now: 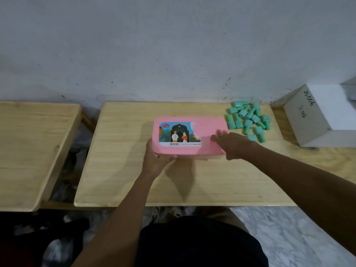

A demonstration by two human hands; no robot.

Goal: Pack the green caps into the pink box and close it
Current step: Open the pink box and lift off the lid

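Head view: left hand point(156, 157) grips pink box point(208, 124) by a corner, right hand point(233, 144) flat-fingered atop its edge.

pink box point(210, 128): pink, colourful label | caps point(248, 118): green | table point(123, 166): pale wood grain

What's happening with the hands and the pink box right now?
Left hand grips pink box corner. Right hand flat on top. Box closed. Green caps loose outside.
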